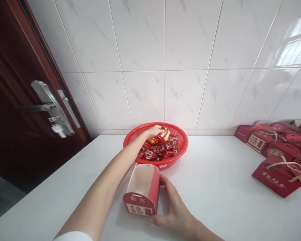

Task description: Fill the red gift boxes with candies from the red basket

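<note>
My left hand (pixel 154 130) reaches over the red plastic basket (pixel 183 142) and is closed on a red and cream snack packet (pixel 165 134). Below the packet, many small red wrapped sweets (pixel 154 150) lie in the basket. Nearer to me stands a red paper gift box (pixel 140 199) with its top open and a pale inside, and no contents show in the part I can see. My right hand (pixel 175 209) grips the box's right side, thumb at the front corner and fingers along the back of that side.
Several closed red gift boxes (pixel 273 174) with rope handles stand grouped at the right of the white table (pixel 210 187). Behind the table rises a tiled wall (pixel 185 97). A dark red door (pixel 12 110) with a metal handle (pixel 43 107) and hanging keys is at the left.
</note>
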`<state>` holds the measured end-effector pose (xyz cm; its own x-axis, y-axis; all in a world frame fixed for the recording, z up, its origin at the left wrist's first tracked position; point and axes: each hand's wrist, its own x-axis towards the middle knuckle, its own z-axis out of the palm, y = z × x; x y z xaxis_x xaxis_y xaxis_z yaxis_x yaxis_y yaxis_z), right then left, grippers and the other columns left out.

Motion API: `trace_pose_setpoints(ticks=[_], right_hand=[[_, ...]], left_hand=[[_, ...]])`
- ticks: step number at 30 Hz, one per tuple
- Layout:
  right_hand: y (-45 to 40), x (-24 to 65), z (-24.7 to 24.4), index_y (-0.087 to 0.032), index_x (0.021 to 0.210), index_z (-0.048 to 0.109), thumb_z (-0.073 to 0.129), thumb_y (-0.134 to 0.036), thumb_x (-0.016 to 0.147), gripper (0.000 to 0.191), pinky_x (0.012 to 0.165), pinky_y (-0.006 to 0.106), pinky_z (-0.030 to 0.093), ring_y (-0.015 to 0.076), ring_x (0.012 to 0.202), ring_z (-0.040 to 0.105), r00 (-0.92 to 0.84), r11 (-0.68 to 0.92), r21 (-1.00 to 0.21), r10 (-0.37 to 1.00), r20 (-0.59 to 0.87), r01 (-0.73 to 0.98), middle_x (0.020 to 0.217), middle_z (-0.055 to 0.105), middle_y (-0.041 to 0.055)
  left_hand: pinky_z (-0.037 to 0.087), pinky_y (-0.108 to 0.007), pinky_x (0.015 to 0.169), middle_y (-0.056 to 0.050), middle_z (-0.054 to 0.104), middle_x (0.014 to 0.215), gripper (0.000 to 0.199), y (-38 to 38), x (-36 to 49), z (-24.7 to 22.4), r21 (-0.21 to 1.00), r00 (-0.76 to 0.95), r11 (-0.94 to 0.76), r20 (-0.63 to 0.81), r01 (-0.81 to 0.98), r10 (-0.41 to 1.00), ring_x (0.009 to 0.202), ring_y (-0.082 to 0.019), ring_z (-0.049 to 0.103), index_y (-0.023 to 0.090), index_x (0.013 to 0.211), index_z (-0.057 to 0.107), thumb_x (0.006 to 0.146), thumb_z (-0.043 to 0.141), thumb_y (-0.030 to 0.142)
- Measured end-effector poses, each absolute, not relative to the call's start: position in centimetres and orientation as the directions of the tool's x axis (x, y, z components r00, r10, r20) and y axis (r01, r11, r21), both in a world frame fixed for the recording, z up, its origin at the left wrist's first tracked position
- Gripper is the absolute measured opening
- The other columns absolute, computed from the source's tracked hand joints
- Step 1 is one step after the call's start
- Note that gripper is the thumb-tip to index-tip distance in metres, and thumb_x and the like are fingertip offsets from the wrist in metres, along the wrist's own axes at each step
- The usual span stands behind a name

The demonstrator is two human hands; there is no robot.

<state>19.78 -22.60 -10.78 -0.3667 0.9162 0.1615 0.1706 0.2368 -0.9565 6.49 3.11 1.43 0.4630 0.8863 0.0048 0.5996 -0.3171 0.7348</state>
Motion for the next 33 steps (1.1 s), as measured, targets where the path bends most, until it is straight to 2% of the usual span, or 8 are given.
trace_pose_setpoints(ticks=[3, 7, 11, 17, 23, 28, 33], right_hand=[[-22.4, 19.9, -11.1, -0.028, 0.154, 0.033, 0.088, -0.048, 0.065, 0.107, 0.113, 0.052, 0.036, 0.0381, 0.136, 0.043, -0.372, 0.271, -0.958, 0.902, 0.219, 0.094, 0.152, 0.046, 0.0134], [-22.3, 20.0, -11.1, -0.027, 0.152, 0.038, 0.085, -0.052, 0.069, 0.098, 0.110, 0.052, 0.039, 0.0385, 0.133, 0.049, -0.352, 0.307, -0.950, 0.896, 0.269, 0.055, 0.149, 0.050, 0.0143], [-22.4, 20.1, -10.7, -0.028, 0.151, 0.039, 0.083, -0.051, 0.073, 0.092, 0.112, 0.050, 0.038, 0.0363, 0.134, 0.048, -0.370, 0.300, -0.953, 0.890, 0.267, 0.034, 0.151, 0.048, 0.0126], [-22.5, 20.3, -10.5, -0.027, 0.150, 0.040, 0.081, -0.054, 0.075, 0.090, 0.114, 0.049, 0.035, 0.0354, 0.137, 0.045, -0.386, 0.305, -0.952, 0.879, 0.278, 0.010, 0.152, 0.048, 0.0121], [-22.4, 20.2, -10.4, -0.027, 0.148, 0.042, 0.079, -0.062, 0.072, 0.093, 0.113, 0.050, 0.036, 0.0370, 0.135, 0.047, -0.369, 0.276, -0.961, 0.892, 0.262, -0.016, 0.150, 0.049, 0.0131], [-22.4, 20.0, -10.2, -0.028, 0.148, 0.043, 0.079, -0.065, 0.071, 0.093, 0.112, 0.050, 0.037, 0.0372, 0.134, 0.046, -0.369, 0.266, -0.963, 0.893, 0.260, -0.035, 0.149, 0.051, 0.0123], [-22.4, 20.1, -9.9, -0.029, 0.148, 0.045, 0.078, -0.067, 0.071, 0.092, 0.111, 0.050, 0.036, 0.0376, 0.133, 0.048, -0.375, 0.276, -0.959, 0.885, 0.277, -0.059, 0.148, 0.053, 0.0116]], left_hand=[[0.049, -0.027, 0.062, -0.003, 0.067, 0.082, 0.033, 2.5, 6.4, 1.9, 0.794, 0.389, -0.290, 0.073, 0.535, 0.918, 0.066, -0.014, 0.059, 0.015, 0.089, 0.066, 0.093, 0.062, 0.047], [0.050, -0.026, 0.062, -0.002, 0.067, 0.082, 0.035, 2.4, 6.2, 2.4, 0.831, 0.269, -0.250, 0.127, 0.498, 0.955, 0.066, -0.013, 0.060, 0.016, 0.099, 0.065, 0.101, 0.047, 0.046], [0.054, -0.027, 0.061, -0.002, 0.067, 0.085, 0.030, 2.7, 5.3, 2.1, 0.788, 0.198, -0.160, 0.050, 0.594, 0.979, 0.067, -0.012, 0.062, 0.014, 0.098, 0.066, 0.099, 0.058, 0.043], [0.059, -0.035, 0.077, -0.005, 0.068, 0.107, 0.025, 2.0, 6.2, 0.1, 0.676, 0.338, -0.204, -0.071, 0.708, 0.938, 0.090, -0.020, 0.067, 0.014, 0.109, 0.066, 0.096, 0.064, 0.035], [0.057, -0.045, 0.092, -0.010, 0.063, 0.127, 0.031, 2.2, 9.9, -2.0, 0.644, 0.413, -0.251, -0.112, 0.723, 0.904, 0.108, -0.024, 0.064, 0.017, 0.124, 0.062, 0.097, 0.063, 0.033], [0.057, -0.044, 0.091, -0.010, 0.062, 0.128, 0.034, 2.7, 10.3, -2.8, 0.659, 0.387, -0.204, -0.143, 0.724, 0.911, 0.108, -0.024, 0.064, 0.017, 0.126, 0.061, 0.097, 0.064, 0.033], [0.058, -0.041, 0.085, -0.008, 0.066, 0.118, 0.030, 2.6, 9.9, -2.2, 0.726, 0.410, -0.166, -0.172, 0.667, 0.896, 0.100, -0.022, 0.066, 0.015, 0.119, 0.064, 0.097, 0.062, 0.037]])
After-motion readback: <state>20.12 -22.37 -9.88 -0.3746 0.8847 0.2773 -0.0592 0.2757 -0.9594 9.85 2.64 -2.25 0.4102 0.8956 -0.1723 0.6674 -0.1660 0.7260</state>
